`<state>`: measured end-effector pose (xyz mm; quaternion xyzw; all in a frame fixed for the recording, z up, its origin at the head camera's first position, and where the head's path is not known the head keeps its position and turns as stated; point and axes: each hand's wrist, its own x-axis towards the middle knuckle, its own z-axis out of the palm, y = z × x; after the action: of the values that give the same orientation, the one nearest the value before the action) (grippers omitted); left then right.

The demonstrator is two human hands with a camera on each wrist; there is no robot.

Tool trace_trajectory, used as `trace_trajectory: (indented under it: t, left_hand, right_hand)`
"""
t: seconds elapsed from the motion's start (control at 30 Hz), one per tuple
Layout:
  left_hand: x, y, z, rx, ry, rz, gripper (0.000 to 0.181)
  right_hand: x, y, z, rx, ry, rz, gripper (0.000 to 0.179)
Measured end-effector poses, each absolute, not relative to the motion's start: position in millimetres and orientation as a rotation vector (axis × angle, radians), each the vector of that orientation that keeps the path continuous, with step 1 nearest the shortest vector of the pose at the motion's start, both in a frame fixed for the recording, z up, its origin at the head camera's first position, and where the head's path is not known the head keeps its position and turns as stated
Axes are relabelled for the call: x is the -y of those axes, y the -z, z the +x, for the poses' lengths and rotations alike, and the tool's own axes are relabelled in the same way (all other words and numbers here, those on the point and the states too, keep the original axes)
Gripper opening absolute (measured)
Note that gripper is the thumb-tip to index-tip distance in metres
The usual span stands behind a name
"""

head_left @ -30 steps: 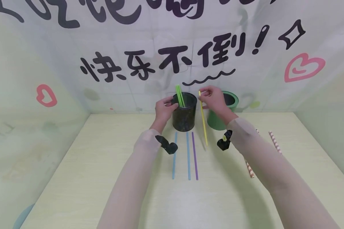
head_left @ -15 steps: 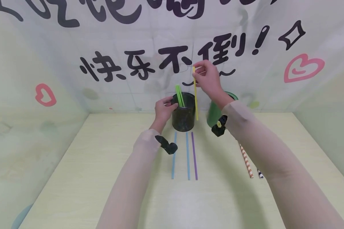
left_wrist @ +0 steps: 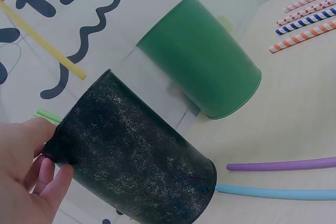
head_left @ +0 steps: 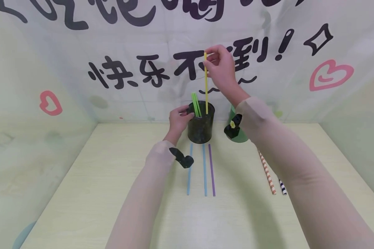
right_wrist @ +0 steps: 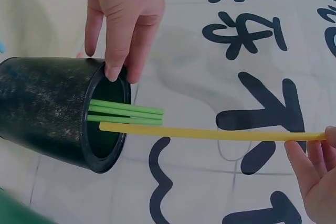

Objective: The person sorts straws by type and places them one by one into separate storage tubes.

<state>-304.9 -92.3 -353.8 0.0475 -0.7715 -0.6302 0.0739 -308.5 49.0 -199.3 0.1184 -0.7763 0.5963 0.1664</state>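
My left hand (head_left: 179, 121) pinches the left rim of a black cup (head_left: 200, 129), thumb and fingers on either side of its wall. Several green straws (right_wrist: 128, 113) lean inside that cup. Up above it, my right hand (head_left: 221, 65) pinches a yellow straw (head_left: 206, 83) near its top end. The straw hangs nearly upright, its lower end at the cup's mouth; in the right wrist view that end (right_wrist: 107, 127) overlaps the opening beside the green straws.
A green cup (left_wrist: 205, 61) stands right of the black one, partly behind my right sleeve. Two blue straws (head_left: 204, 169) and a purple straw (head_left: 212, 169) lie in front. Striped and dotted paper straws (left_wrist: 304, 38) lie at right. A printed cloth (head_left: 143, 103) hangs behind.
My right hand has risen and moved left with the yellow straw, from in front of the green cup to over the black cup. My left hand has stayed on the rim.
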Motion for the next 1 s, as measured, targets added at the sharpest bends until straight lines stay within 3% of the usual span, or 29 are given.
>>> trace_trajectory:
  t: [0.3, 1.0]
  left_hand:
    - [91, 355, -304, 2.312, 1.900, 0.148, 0.040]
    - [92, 355, -306, 2.314, 1.880, 0.152, 0.041]
  right_hand:
    - [-45, 217, -315, 2.240, -1.658, 0.373, 0.022]
    - [-62, 301, -325, 2.390, -1.669, 0.375, 0.019]
